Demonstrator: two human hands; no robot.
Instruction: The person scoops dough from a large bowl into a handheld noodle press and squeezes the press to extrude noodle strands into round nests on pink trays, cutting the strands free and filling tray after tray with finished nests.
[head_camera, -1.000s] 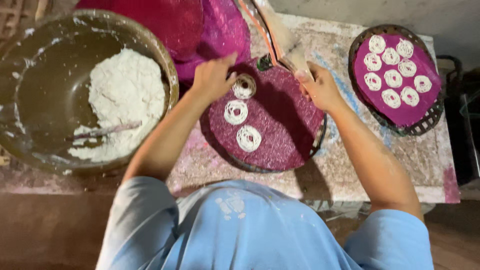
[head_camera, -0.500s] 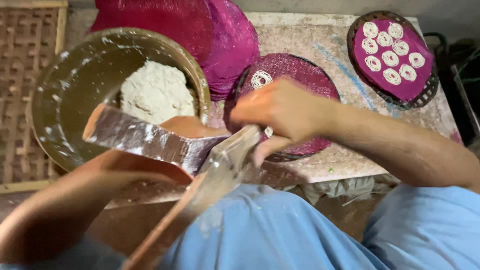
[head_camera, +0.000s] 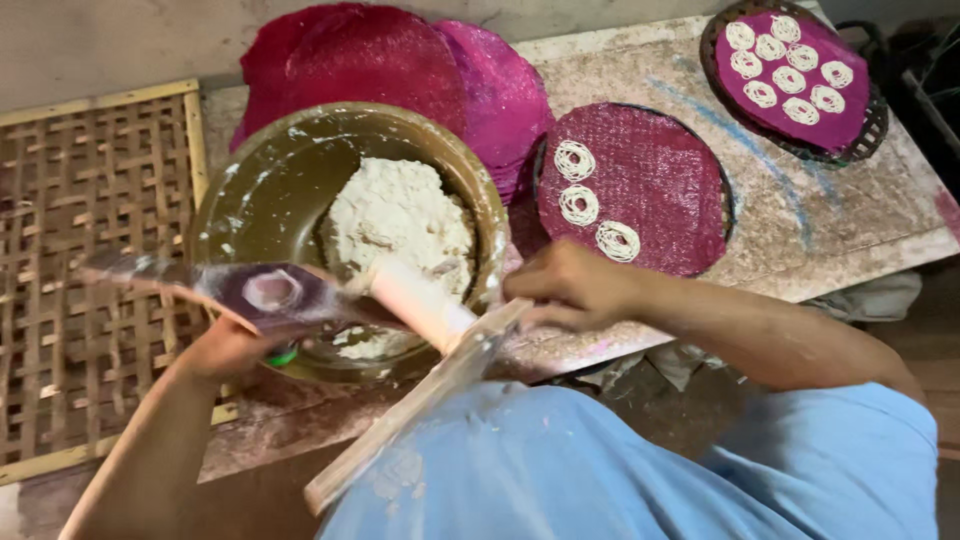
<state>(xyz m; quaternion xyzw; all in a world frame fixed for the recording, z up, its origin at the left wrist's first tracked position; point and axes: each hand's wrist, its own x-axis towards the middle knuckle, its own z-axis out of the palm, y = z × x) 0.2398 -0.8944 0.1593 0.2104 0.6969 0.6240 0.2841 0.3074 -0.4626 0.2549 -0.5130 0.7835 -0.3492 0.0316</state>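
1. Left hand (head_camera: 225, 350) clamped on the flat metal part of the press (head_camera: 270, 293), near side of the bowl (head_camera: 260, 190).
2. Right hand (head_camera: 570, 287) closed around the wooden lever (head_camera: 430, 395), right of the bowl.
3. Best done with both parts steady over the bowl, plunger (head_camera: 415, 298) lined up squarely.
4. Bowl: white dough (head_camera: 395, 215), heaped at the middle.
5. Middle tray (head_camera: 650, 190): 3 coils. Far right tray (head_camera: 790, 70): 8 coils.

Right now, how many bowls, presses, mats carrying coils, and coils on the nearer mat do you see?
Bowl: 1
Press: 1
Mats carrying coils: 2
Coils on the nearer mat: 3
Total: 7
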